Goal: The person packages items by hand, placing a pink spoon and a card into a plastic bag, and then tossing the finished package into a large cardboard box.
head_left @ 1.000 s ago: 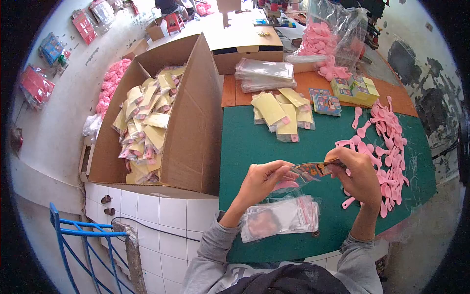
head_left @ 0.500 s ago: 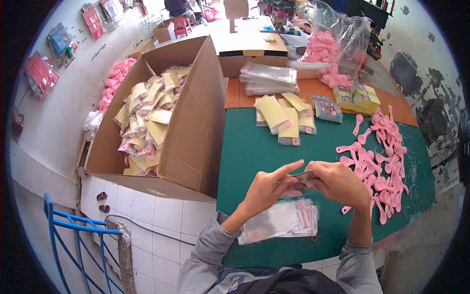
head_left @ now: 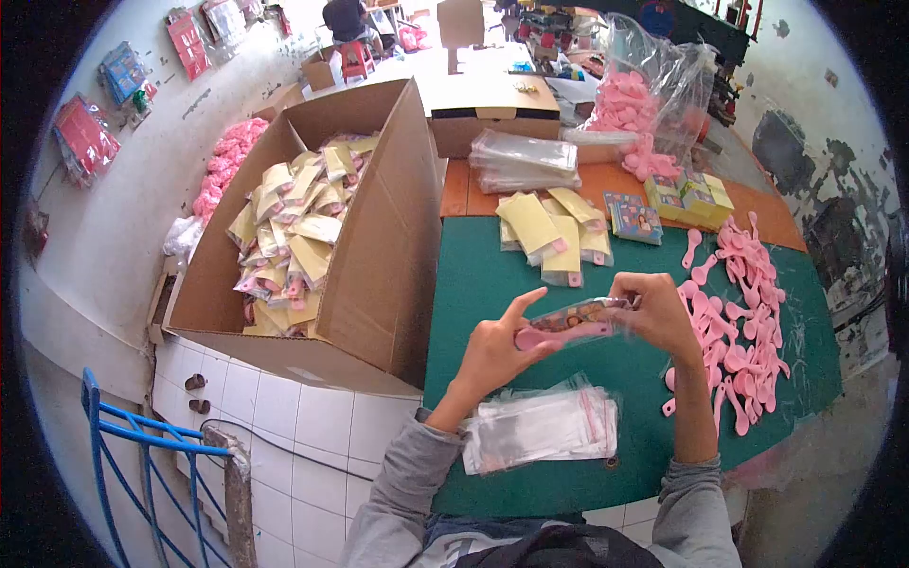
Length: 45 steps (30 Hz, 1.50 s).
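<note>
Between my two hands is a clear plastic packet with a pink spoon [head_left: 566, 334] and a printed card [head_left: 589, 313] showing through it. My left hand [head_left: 499, 348] grips the left end, by the spoon's bowl, with the thumb below and the index finger raised. At the other end my right hand [head_left: 653, 308] is closed on the plastic, its fingertips pinched together. Beneath, a stack of flat clear bags [head_left: 544, 428] lies on the green table top [head_left: 473, 293]. A heap of loose pink spoons [head_left: 748, 322] is to the right of my right hand.
A large cardboard box [head_left: 379, 237] full of packed bags [head_left: 294, 237] stands left of the table. Behind my hands lie finished-looking packets [head_left: 540, 227], blue printed cards [head_left: 633, 219] and card stacks [head_left: 691, 194]. Farther back sits a person [head_left: 346, 19].
The packet has turned and now stretches lengthwise between my hands, showing spoon and card. My right hand has risen slightly, and my left hand has moved a little left.
</note>
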Motion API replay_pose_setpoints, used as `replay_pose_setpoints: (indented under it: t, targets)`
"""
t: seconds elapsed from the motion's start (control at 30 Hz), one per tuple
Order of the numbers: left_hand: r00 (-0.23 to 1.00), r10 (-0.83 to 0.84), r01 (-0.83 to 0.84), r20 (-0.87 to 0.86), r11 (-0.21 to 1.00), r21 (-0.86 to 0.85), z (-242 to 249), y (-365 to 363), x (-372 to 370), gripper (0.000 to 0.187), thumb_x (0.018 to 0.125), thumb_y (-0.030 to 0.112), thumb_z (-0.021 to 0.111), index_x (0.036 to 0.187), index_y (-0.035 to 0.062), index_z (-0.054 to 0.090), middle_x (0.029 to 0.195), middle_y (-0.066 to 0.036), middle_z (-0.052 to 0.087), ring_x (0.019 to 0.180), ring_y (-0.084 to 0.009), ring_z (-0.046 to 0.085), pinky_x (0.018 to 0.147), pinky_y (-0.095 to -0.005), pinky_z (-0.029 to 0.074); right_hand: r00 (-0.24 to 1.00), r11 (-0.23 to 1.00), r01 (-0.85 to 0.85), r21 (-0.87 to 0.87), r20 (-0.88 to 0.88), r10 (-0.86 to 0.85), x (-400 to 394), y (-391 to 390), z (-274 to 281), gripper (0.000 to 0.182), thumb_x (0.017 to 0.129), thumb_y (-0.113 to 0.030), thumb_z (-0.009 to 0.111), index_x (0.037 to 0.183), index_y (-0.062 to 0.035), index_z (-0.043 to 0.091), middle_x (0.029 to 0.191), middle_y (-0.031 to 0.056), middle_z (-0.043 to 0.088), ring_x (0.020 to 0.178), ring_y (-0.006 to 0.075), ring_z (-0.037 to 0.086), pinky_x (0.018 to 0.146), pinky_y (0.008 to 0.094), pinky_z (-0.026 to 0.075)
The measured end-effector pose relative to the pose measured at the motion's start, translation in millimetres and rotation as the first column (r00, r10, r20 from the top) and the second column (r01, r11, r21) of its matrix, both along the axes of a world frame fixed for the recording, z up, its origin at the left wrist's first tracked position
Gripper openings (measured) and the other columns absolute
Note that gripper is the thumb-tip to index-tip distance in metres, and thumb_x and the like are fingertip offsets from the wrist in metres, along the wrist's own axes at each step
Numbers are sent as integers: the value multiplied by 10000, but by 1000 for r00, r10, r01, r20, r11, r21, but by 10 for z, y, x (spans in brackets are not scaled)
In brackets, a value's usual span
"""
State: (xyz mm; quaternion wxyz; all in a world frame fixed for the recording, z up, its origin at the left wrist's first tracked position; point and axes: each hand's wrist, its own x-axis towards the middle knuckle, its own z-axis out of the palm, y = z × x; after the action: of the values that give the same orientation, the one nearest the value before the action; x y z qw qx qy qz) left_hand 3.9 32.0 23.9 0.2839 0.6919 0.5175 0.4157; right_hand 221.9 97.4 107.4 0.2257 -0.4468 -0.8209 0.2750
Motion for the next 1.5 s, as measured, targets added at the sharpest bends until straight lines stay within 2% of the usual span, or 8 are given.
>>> replay_pose_setpoints:
  t: [0.23, 0.37, 0.63, 0.87, 0.97, 1.07, 1.37, 1.5]
  targets:
    - [936, -50, 93, 349, 990, -109, -64, 27, -70, 654, 767, 122, 724, 1328, 106, 388, 822, -118, 687, 749, -131, 656, 692, -277, 532, 956, 872, -233, -429, -264, 126, 186, 176, -132, 118, 714, -65, 707, 728, -8, 604, 674, -10, 589, 652, 64, 528, 597, 220, 423]
    - [827, -115, 252, 551, 951, -179, -49, -16, -79, 663, 791, 47, 690, 1357, 65, 346, 868, -92, 662, 790, -98, 612, 711, -245, 504, 965, 945, -160, -286, -247, 88, 205, 230, -205, 125, 704, -52, 716, 735, 7, 610, 697, -9, 600, 660, 59, 526, 579, 213, 419]
    - [906, -116, 204, 407, 963, -178, -68, -48, -111, 691, 785, 36, 691, 1368, 77, 322, 904, -81, 650, 808, -113, 613, 712, -241, 503, 934, 879, -227, -420, -350, 74, 100, 118, -112, 148, 708, -72, 729, 719, -6, 597, 664, -6, 595, 630, 71, 535, 564, 258, 437]
    - [972, 162, -101, 171, 942, -319, -97, -192, -26, 735, 896, 180, 579, 1425, 125, 72, 978, -151, 635, 828, -206, 666, 700, -297, 544, 999, 983, -28, 182, -14, 31, -75, -8, -196, 158, 731, -105, 701, 825, 4, 637, 748, 98, 634, 691, 199, 593, 623, 292, 471]
    - [735, 70, 311, 674, 849, -428, -200, -305, 35, 692, 962, 229, 450, 1425, 138, -56, 1023, -184, 616, 884, -243, 653, 726, -335, 553, 978, 962, -209, 178, 27, 208, -170, -114, -190, 254, 747, -167, 679, 940, -13, 620, 935, 173, 638, 830, 362, 617, 709, 388, 493]
    - [654, 139, 396, 744, 775, -493, -105, -398, 92, 650, 990, 225, 347, 1411, 154, -144, 1070, -212, 591, 973, -286, 622, 766, -385, 554, 844, 859, -508, -66, 163, 512, -189, -216, -250, 312, 758, -181, 661, 1010, -18, 578, 1042, 191, 587, 938, 341, 592, 782, 410, 484]
    - [683, -6, 527, 730, 696, -487, -98, -444, -14, 698, 923, 78, 332, 1426, 176, -141, 1202, -237, 479, 1052, -334, 578, 804, -419, 549, 873, 881, -472, 20, 153, 464, -466, -385, -517, 202, 763, -182, 636, 857, -9, 594, 918, 162, 564, 855, 330, 595, 758, 401, 484]
    - [525, 173, 545, 833, 684, -485, -117, -434, -20, 724, 906, 62, 342, 1442, 226, -116, 1146, -209, 533, 1023, -324, 596, 820, -484, 525, 856, 864, -502, -34, 125, 502, -482, -380, -500, 198, 759, -187, 631, 819, -3, 591, 890, 156, 556, 838, 329, 586, 764, 399, 479]
